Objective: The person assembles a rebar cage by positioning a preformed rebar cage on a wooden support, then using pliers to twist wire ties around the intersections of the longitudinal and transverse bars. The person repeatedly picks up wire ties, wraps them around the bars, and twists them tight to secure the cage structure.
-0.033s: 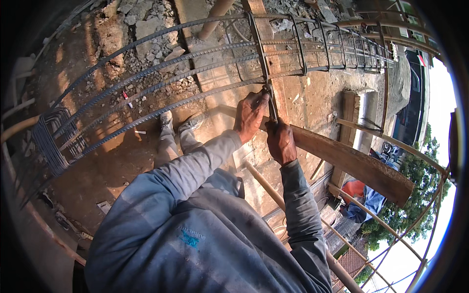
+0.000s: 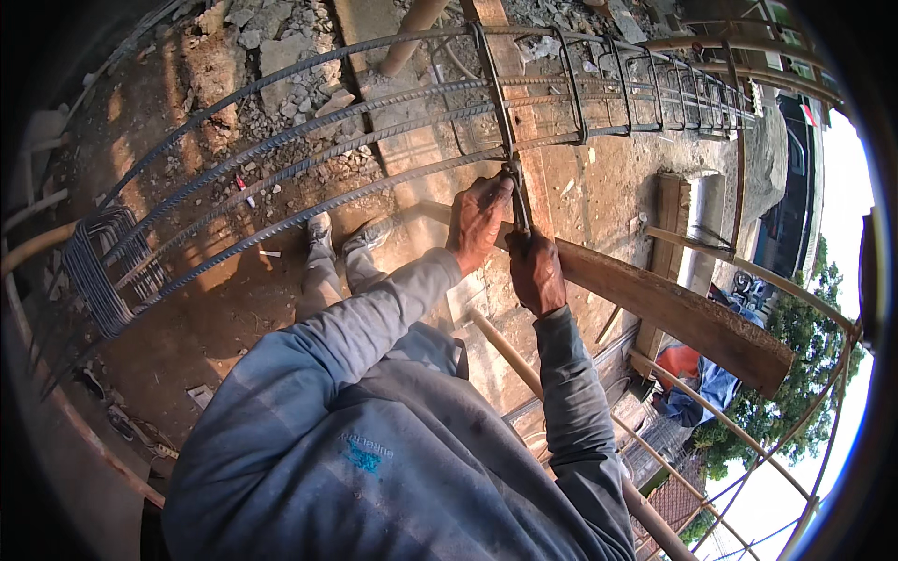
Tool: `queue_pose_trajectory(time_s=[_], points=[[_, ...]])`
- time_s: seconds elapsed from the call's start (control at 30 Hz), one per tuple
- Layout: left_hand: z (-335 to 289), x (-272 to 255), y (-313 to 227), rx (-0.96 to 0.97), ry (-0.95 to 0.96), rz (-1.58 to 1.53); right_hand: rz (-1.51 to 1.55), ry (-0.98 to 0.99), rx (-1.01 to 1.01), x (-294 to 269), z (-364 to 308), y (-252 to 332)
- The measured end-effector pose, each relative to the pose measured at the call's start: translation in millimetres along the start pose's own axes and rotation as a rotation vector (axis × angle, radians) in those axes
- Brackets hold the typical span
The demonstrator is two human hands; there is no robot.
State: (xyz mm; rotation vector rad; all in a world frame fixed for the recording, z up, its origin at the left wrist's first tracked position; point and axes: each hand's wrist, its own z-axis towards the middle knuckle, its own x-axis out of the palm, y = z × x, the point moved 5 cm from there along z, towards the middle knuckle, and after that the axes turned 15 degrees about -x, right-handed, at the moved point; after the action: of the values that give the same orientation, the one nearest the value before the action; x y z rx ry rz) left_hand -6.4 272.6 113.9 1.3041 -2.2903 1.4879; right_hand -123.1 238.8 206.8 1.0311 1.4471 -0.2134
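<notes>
My right hand [image 2: 537, 273] is wrapped round the handles of dark metal pincers [image 2: 522, 208]. Their head touches the corner of a square stirrup [image 2: 494, 86], where it crosses the nearest ribbed bar [image 2: 374, 190] of a long rebar cage. Just left of the pincers, below that bar, is my left hand [image 2: 477, 224]. Its fingers are pinched together by the tool's head; whatever they hold is hidden. More stirrups [image 2: 572, 86] stand spaced along the cage to the right. At its left end hangs a bunched stack of stirrups [image 2: 101, 271].
A wooden board [image 2: 500, 56] passes beneath the cage by the hands. A thick plank [image 2: 683, 313] juts out right of my right wrist. Bamboo poles [image 2: 510, 351] cross below and at right. Broken rubble [image 2: 290, 103] covers ground beyond the bars; a red marker-like object [image 2: 245, 191] lies left.
The pincers' handles look slightly turned and more parted in my right hand. Both hands and the cage stay in nearly the same place.
</notes>
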Motion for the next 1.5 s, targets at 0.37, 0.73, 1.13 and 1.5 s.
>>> queue_pose_trajectory(time_s=[0.37,0.73,1.13,1.5], points=[[25.5,2.1,11.0,-0.549,0.118,-0.441,0.581,0.229,0.126,-2.2,7.8,-25.9],[34.5,-0.7,7.3,-0.449,0.273,-0.557,0.919,0.075,0.201,46.1,1.0,-28.6],[23.8,5.6,-6.2,-0.441,0.357,-0.424,1.025,0.356,0.310,-33.6,15.7,-24.8],[15.2,25.9,-13.9,-0.505,0.440,-0.368,0.988,0.478,0.536,-63.6,29.1,-15.1]])
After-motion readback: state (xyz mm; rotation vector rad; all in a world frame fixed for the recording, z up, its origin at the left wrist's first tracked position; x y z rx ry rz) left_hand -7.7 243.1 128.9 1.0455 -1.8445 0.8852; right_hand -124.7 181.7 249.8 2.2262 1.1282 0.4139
